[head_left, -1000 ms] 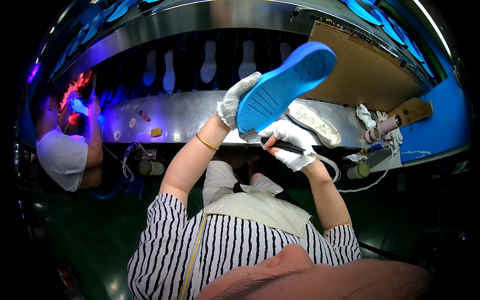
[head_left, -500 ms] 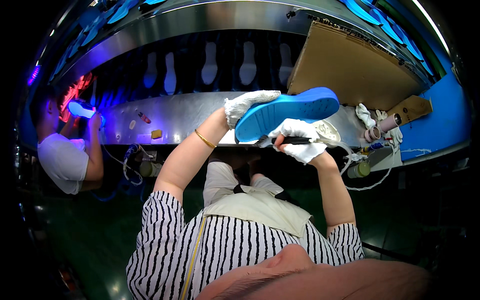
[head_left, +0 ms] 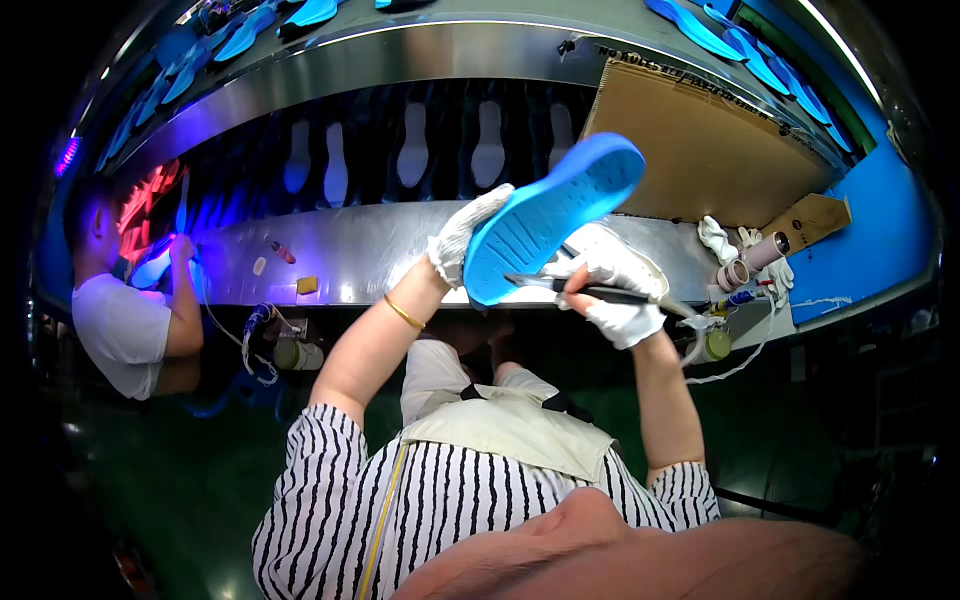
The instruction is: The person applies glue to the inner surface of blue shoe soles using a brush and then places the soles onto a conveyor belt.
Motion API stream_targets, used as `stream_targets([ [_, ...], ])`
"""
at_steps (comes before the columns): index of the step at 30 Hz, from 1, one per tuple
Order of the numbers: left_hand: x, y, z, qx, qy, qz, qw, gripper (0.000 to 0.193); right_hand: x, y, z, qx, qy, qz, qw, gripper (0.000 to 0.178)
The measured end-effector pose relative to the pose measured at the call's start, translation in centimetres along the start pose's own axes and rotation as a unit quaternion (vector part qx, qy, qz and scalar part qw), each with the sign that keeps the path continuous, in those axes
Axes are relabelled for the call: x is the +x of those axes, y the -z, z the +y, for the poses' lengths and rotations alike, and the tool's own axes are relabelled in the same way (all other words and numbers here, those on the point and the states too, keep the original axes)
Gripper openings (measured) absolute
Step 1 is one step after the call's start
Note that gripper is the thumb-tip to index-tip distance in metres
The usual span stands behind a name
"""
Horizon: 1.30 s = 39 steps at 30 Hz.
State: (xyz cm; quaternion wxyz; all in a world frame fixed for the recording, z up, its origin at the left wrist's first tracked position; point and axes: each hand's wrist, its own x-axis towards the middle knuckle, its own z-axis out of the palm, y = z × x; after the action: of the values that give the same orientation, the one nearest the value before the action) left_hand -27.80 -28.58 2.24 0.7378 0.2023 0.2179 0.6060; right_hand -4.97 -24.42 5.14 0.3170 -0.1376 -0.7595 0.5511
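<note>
Your white-gloved left hand [head_left: 468,235] is clamped on a long, blue, moulded shoe sole [head_left: 550,215], raised before you; your white-gloved right hand [head_left: 622,275] closes around a slim, black-handled brush [head_left: 628,295], its tip at the sole's near end. Beneath the grip runs a smooth silver metal bench [head_left: 350,245]. Beyond, to the grip's right, an upright brown cardboard sheet [head_left: 700,150] bears dark printed capitals [head_left: 662,68] along its top. Far left is a white-shirted co-worker [head_left: 130,335].
</note>
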Motion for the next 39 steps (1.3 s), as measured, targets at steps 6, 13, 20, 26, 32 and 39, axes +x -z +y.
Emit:
stream_targets([
  [6,-0.6,0.2,-3.1,-0.228,-0.025,-0.128,0.965,0.072,-0.2,-4.7,0.3,-0.123,0.122,0.017,0.985,0.009],
  [13,-2.0,0.3,-5.3,-0.250,-0.051,-0.069,0.964,0.066,-0.1,-4.0,1.2,0.056,0.002,0.088,0.995,0.006],
  [20,-2.8,0.6,-6.0,-0.165,-0.102,0.023,0.981,0.060,0.1,-6.5,-2.8,-0.147,0.159,0.011,0.976,0.013],
  [26,-3.6,-0.8,-6.7,-0.230,-0.117,-0.027,0.966,0.054,1.6,-3.5,1.2,-0.025,0.045,0.179,0.982,0.005],
  [32,-2.9,1.8,-8.6,-0.145,-0.147,0.030,0.978,0.055,2.2,-6.0,1.2,-0.165,0.159,0.138,0.964,0.011],
  [39,-4.3,-0.8,-7.9,-0.163,-0.088,-0.022,0.982,0.063,4.8,-0.1,3.4,-0.212,0.186,0.228,0.932,0.010],
])
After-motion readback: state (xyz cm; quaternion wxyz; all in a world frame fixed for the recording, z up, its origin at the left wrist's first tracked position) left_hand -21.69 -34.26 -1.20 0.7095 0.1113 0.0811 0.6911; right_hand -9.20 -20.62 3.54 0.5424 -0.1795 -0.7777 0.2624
